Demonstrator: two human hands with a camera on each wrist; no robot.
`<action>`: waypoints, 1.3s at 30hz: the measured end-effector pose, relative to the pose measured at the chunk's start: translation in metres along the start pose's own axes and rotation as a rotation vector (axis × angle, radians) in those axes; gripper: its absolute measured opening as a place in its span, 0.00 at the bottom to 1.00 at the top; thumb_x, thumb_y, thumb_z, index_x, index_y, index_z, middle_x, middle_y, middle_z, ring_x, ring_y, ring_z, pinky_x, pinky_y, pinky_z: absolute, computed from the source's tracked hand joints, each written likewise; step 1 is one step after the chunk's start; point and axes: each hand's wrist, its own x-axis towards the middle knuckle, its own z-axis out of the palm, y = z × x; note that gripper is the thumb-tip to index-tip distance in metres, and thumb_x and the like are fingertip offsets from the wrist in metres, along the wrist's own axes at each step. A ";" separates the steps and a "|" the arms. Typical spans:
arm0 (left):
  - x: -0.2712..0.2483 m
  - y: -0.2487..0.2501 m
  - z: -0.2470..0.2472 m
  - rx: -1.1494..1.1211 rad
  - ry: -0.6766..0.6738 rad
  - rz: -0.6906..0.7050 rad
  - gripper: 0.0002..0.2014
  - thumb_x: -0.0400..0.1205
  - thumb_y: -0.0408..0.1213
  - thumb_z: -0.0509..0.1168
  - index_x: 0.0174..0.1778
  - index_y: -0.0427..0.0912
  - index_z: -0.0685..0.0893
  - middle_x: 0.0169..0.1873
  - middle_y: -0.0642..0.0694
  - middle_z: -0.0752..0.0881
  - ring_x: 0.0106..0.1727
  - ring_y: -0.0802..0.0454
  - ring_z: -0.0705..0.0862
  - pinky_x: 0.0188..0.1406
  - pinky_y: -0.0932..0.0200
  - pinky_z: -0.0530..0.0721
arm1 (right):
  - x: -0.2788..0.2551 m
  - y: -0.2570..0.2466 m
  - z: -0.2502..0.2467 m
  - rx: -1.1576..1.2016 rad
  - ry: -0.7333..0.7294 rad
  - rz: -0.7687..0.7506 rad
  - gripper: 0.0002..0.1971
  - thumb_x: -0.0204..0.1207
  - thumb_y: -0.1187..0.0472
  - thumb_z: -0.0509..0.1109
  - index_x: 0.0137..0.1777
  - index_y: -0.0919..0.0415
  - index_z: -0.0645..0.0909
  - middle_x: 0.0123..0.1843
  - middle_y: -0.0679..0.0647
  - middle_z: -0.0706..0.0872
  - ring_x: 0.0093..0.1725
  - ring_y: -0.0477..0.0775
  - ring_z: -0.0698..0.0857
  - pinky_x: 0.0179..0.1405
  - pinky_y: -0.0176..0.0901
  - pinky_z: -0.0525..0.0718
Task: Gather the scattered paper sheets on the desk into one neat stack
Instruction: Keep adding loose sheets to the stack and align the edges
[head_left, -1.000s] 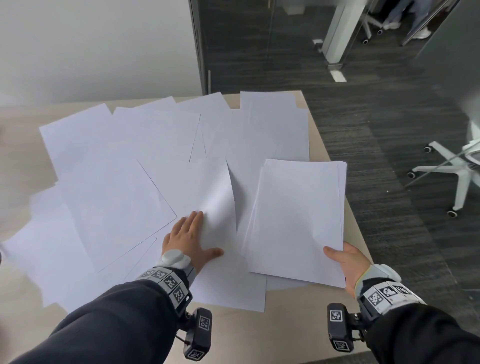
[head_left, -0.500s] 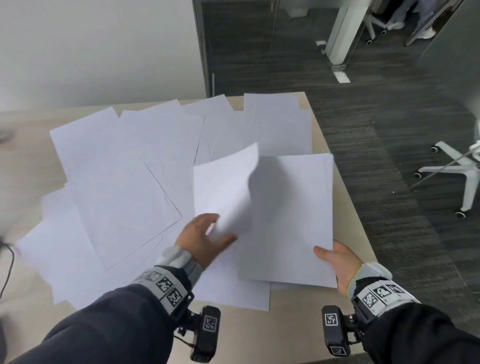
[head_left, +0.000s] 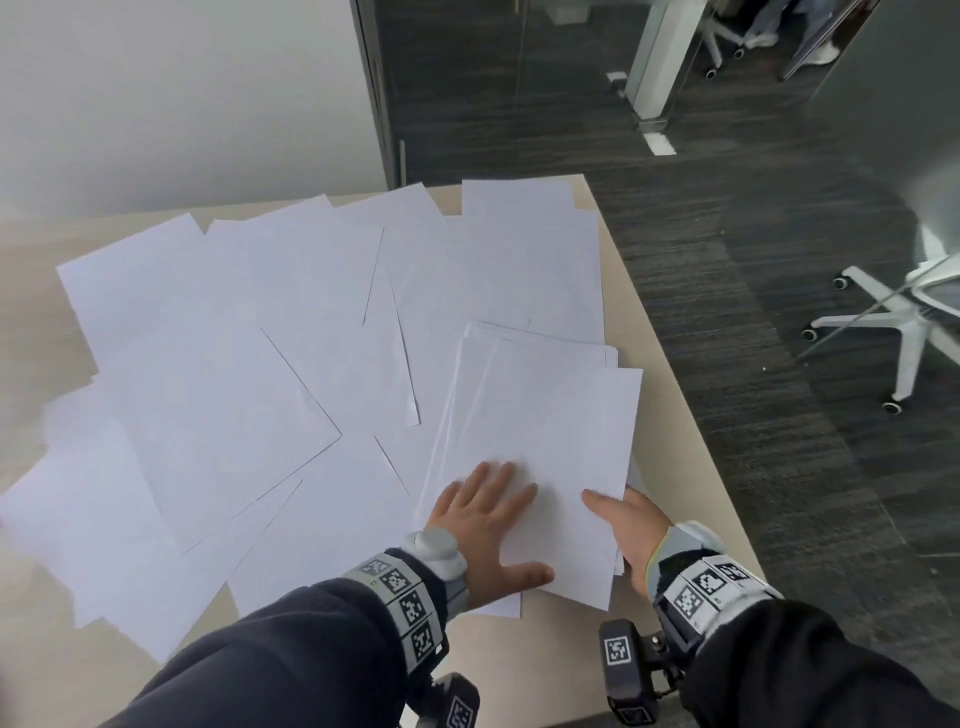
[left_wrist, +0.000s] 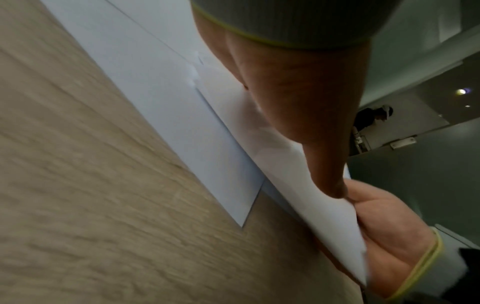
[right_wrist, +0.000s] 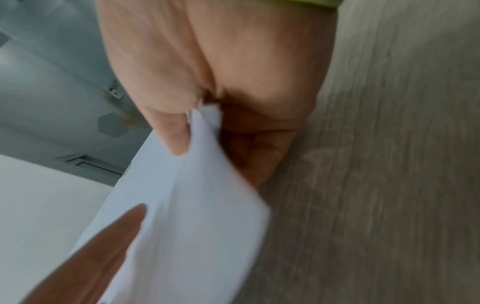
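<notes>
A loose stack of white sheets (head_left: 540, 431) lies at the desk's near right, its edges uneven. My left hand (head_left: 488, 519) rests flat on the stack's near end, fingers spread and thumb out. My right hand (head_left: 631, 525) pinches the stack's near right corner, thumb on top and fingers underneath. The right wrist view shows the thumb (right_wrist: 176, 133) pressed on the paper stack (right_wrist: 197, 205). In the left wrist view my left thumb (left_wrist: 311, 133) lies on the top sheet (left_wrist: 327, 216). Several scattered sheets (head_left: 218, 395) overlap across the light wooden desk (head_left: 670, 415), to the left and behind.
The desk's right edge runs close beside the stack, with dark carpet beyond it. A white office chair base (head_left: 904, 322) stands on the floor at right. A white wall and a glass partition (head_left: 467, 88) stand behind the desk.
My left hand lifted a loose sheet off the desk, carried it right and laid it on the stack. It now lies flat on top. My right hand kept hold of the stack's corner.
</notes>
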 end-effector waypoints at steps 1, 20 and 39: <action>-0.001 -0.003 0.001 -0.012 0.025 -0.027 0.53 0.72 0.80 0.57 0.86 0.67 0.36 0.85 0.57 0.28 0.86 0.52 0.25 0.87 0.43 0.35 | 0.004 0.002 -0.001 -0.032 0.009 -0.049 0.12 0.81 0.62 0.70 0.62 0.61 0.85 0.53 0.58 0.92 0.52 0.61 0.90 0.59 0.56 0.85; -0.008 -0.038 0.004 0.053 0.059 -0.128 0.63 0.64 0.80 0.65 0.87 0.63 0.34 0.82 0.58 0.24 0.85 0.52 0.25 0.86 0.48 0.34 | 0.024 0.000 -0.088 0.018 0.266 -0.072 0.15 0.80 0.68 0.70 0.65 0.60 0.83 0.54 0.63 0.89 0.54 0.68 0.88 0.62 0.70 0.82; -0.008 -0.014 -0.057 -0.723 0.431 -0.321 0.18 0.70 0.66 0.76 0.52 0.70 0.81 0.59 0.63 0.85 0.58 0.58 0.81 0.63 0.56 0.80 | -0.002 0.005 -0.083 0.118 0.139 -0.141 0.09 0.82 0.69 0.68 0.57 0.58 0.83 0.49 0.57 0.89 0.47 0.60 0.87 0.42 0.49 0.83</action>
